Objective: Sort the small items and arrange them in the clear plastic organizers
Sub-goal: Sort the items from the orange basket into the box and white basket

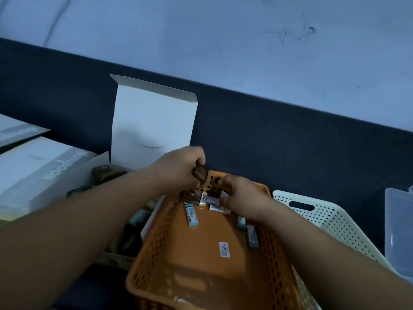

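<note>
Left hand (181,166) is curled round a small brown translucent box (200,173), holding it just above the far end of an orange perforated plastic basket (154,245). Right hand (243,198) reaches into that same far end, fingers bent down among small white-and-teal wrapped blocks (191,214) on the basket floor, though blur hides whether it grips one. Just beside it on the right sits a cream perforated plastic basket (330,218), and a clear plastic organizer (399,231) stands at the right edge, apart from both hands.
</note>
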Demonstrator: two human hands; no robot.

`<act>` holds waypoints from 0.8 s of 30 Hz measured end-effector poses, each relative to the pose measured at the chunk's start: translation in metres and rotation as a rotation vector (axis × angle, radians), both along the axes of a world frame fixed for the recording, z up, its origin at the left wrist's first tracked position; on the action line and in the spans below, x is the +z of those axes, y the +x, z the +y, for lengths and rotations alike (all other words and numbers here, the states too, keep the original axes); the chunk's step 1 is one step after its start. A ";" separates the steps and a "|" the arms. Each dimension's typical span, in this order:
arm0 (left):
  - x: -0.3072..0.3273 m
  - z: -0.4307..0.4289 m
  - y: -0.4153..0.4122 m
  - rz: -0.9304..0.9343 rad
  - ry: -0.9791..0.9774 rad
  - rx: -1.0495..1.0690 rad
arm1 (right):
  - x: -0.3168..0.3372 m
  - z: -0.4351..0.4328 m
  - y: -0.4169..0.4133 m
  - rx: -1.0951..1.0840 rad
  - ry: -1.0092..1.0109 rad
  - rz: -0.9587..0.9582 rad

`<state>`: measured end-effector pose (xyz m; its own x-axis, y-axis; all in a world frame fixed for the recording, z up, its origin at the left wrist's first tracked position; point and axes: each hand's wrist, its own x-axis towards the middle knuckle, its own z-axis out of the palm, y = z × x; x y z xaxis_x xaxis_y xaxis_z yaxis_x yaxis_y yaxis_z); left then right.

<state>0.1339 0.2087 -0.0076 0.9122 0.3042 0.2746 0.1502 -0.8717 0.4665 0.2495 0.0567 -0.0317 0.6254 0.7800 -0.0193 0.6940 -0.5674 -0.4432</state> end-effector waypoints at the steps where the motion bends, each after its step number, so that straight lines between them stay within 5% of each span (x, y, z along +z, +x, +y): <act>1: 0.003 0.002 -0.009 -0.028 -0.047 0.031 | -0.002 0.009 -0.002 0.031 -0.036 -0.032; 15: -0.016 0.057 -0.104 -0.122 -0.229 0.365 | -0.009 0.074 -0.019 0.201 -0.340 -0.300; 20: -0.028 0.069 -0.112 -0.065 -0.166 0.455 | 0.036 0.057 -0.024 0.031 0.013 -0.130; 24: -0.034 0.071 -0.113 0.049 -0.151 0.472 | 0.050 0.066 -0.053 0.197 0.230 0.106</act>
<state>0.0210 0.2799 -0.0417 0.6761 0.7201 0.1558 0.5373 -0.6267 0.5645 0.1962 0.1227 0.0186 0.4655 0.8776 0.1148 0.7238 -0.3028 -0.6200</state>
